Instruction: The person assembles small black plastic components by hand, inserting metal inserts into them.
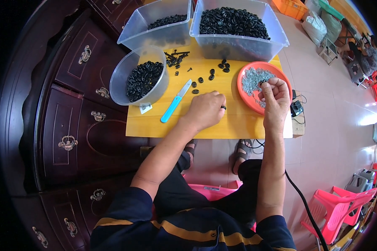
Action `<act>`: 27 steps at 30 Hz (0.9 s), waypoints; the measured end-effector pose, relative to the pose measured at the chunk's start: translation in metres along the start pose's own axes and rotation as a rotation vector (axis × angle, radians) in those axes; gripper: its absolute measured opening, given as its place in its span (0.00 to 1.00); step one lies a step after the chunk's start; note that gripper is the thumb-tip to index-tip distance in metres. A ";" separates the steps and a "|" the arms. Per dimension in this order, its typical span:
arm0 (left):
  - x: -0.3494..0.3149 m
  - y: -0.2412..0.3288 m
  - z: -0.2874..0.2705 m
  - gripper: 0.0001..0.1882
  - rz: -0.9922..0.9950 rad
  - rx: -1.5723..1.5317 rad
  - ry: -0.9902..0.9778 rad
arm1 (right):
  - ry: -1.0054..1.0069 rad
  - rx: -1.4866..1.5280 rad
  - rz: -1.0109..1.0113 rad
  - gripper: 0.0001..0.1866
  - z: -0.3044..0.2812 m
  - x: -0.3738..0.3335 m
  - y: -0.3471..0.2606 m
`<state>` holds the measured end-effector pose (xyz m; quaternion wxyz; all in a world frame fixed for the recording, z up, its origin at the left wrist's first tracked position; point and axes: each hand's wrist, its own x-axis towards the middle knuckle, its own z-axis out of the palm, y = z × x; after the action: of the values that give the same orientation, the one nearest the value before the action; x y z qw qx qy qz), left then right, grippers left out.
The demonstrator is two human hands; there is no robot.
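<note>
My left hand (pixel 206 109) is closed near the front of the yellow tabletop, with a small black oval piece (pixel 223 107) at its fingers. Over an orange-red plate (pixel 241 94) of small grey metal pieces (pixel 252 79), my right hand (pixel 277 98) pinches a small dark piece (pixel 262 82) between thumb and finger. Its exact shape is mostly covered by the fingertips. A knife (pixel 174 103) with a light-blue handle lies left of my left hand, blade pointing away. Several loose black oval pieces (pixel 200 80) are scattered beyond the left hand.
A round clear tub (pixel 116 85) of black pieces stands at the table's left. Two clear bins (pixel 234 43) (pixel 134 29) with black pieces stand at the back. Black screws and bits (pixel 171 58) lie between them. Dark wooden drawers (pixel 71 121) line the left; pink chairs (pixel 329 209) stand right.
</note>
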<state>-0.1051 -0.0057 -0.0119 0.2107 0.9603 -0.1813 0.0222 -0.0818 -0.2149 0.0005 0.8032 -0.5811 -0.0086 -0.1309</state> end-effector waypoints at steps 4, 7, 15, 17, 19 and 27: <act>0.001 0.005 0.003 0.06 0.062 -0.020 0.025 | -0.006 -0.009 0.020 0.08 0.005 -0.003 -0.002; 0.003 0.013 -0.001 0.05 0.174 -0.200 0.123 | -0.009 0.014 0.055 0.08 0.009 -0.005 -0.001; 0.004 0.042 0.002 0.05 0.294 -0.557 0.295 | 0.010 0.391 0.294 0.09 0.026 -0.015 0.016; 0.006 0.049 0.003 0.06 0.360 -0.665 0.386 | 0.008 0.419 0.299 0.09 0.026 -0.016 0.020; 0.003 0.053 0.008 0.07 0.320 -0.697 0.359 | 0.020 0.451 0.333 0.09 0.028 -0.017 0.022; 0.004 0.050 0.016 0.08 0.231 -0.922 0.237 | 0.073 0.568 0.408 0.10 0.029 -0.021 0.019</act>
<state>-0.1199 -0.0556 -0.0060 0.6292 0.7317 -0.2522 0.0721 -0.0941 -0.1780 -0.0109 0.9422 -0.3191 0.1004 0.0190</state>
